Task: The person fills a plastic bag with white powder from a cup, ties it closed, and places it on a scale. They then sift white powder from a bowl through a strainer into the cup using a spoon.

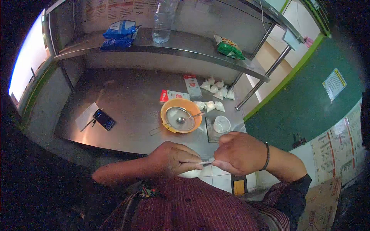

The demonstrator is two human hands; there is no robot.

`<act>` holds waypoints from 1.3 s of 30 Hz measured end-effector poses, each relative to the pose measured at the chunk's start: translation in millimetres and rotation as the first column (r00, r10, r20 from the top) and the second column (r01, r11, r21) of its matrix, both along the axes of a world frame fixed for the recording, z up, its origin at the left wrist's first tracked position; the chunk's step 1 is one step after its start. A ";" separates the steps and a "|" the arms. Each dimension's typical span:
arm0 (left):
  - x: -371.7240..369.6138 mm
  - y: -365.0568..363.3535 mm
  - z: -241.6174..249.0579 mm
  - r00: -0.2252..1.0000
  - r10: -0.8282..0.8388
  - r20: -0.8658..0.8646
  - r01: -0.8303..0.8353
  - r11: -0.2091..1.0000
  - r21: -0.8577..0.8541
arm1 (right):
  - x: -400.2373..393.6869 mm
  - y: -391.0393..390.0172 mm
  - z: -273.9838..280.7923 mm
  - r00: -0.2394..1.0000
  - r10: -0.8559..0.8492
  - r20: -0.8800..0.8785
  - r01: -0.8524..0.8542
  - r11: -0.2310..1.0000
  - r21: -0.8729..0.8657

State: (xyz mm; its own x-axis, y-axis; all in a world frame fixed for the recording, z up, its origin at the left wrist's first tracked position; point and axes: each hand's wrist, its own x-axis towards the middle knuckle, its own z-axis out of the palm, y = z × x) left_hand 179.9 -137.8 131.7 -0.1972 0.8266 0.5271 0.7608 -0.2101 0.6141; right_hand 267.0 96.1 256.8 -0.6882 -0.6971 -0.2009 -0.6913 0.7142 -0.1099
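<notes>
**Plastic drawn tight between two pinches**

Your left hand (171,158) and right hand (239,153) meet in front of your body, just off the near edge of the tabletop (127,134). Each grip is closed, thumb against fingers, on a thin pale strip that looks like the gathered neck of a small plastic bag (206,162). Below your left fingertips shows a white bulge (191,173), probably the filled part of that bag, though your fingers hide where the two join.

The step in hand, as far as you can judge it, is working the neck: twisting, knotting or loosening, and the view doesn't settle which. The next move calls for a firm pinch on both sides and a level pull, so the thin plastic doesn't tear or spill its contents.

Ahead of you, similar white-filled bags (220,92) stand near the back right. Nearer you are an orange bowl (180,102) carrying a strainer (172,116) with a spoon (180,120) in it and, to the right, a clear tub (218,127) on a flat dark plate (211,135).
</notes>
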 end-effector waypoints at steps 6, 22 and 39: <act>14.7 13.0 48.3 0.977 -0.027 0.211 0.038 0.998 -0.050 | -15.4 35.5 -15.8 0.981 0.147 0.125 -0.077 0.891 -0.447; -71.1 124.4 -77.3 0.088 0.316 0.944 -0.503 0.832 -0.232 | -116.0 -9.9 -306.1 0.543 0.730 0.416 0.771 -0.629 0.097; -69.1 140.6 -97.9 0.780 0.581 0.233 -0.579 0.811 -0.084 | -45.5 14.8 -248.9 0.378 -0.924 -0.061 0.516 0.264 -0.815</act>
State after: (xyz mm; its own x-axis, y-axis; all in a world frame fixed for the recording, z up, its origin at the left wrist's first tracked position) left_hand 110.9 2.8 33.9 -0.7578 0.5189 0.3955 0.5690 0.2290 0.7898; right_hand 221.5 110.9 7.9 -0.7743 0.3960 0.4936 0.0230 0.7971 -0.6033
